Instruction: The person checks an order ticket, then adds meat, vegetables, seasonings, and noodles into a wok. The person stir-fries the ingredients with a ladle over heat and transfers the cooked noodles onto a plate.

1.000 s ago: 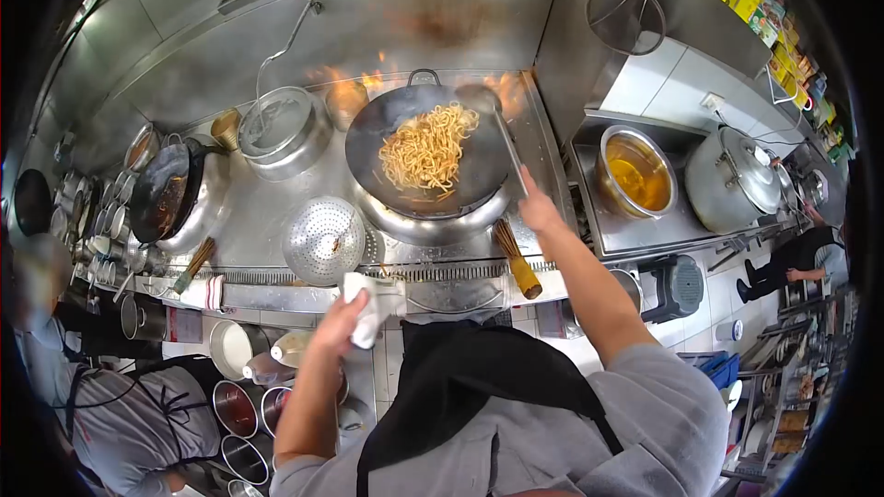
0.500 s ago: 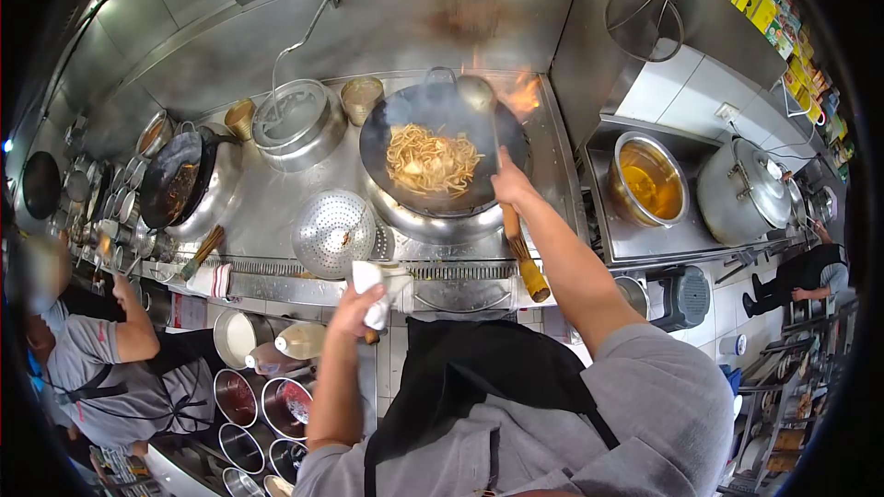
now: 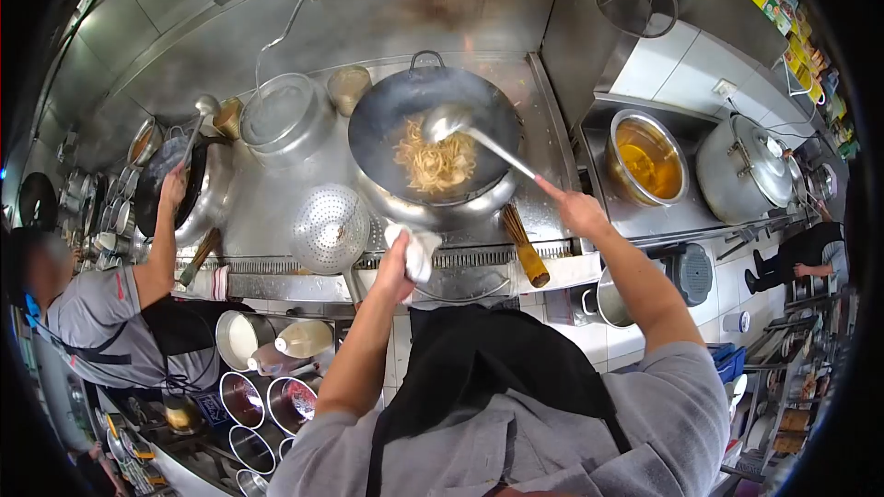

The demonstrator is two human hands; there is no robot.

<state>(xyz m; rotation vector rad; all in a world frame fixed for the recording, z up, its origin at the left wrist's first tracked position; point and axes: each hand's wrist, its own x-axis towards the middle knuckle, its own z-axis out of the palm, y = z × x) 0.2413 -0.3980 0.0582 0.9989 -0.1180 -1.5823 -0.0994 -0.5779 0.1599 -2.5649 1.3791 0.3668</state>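
Note:
My right hand (image 3: pixel 585 214) is wrapped round the handle end of a long metal ladle (image 3: pixel 448 121). The ladle's bowl hangs over fried noodles (image 3: pixel 437 166) in a large black wok (image 3: pixel 378 129), and seems to touch them. Light smoke rises from the wok. In my left hand (image 3: pixel 395 272) is a folded white cloth (image 3: pixel 422 255), close to the wok's near side. Whether the cloth touches the wok I cannot tell. A perforated strainer (image 3: pixel 330 225) lies left of the wok, and a bamboo brush (image 3: pixel 525 248) rests at the stove's front edge.
On the right are a steel bowl of orange liquid (image 3: pixel 646 168) and a big lidded pot (image 3: pixel 744 170). A lidded steel pot (image 3: pixel 287 120) stands back left. At the far left a co-worker (image 3: pixel 120 313) holds a ladle over another wok (image 3: pixel 161 186). Several containers stand below.
My right hand has drawn back to the right and down, bringing the ladle's bowl from the far rim over the noodles. My left hand has moved up and right. Flames behind the wok have died down.

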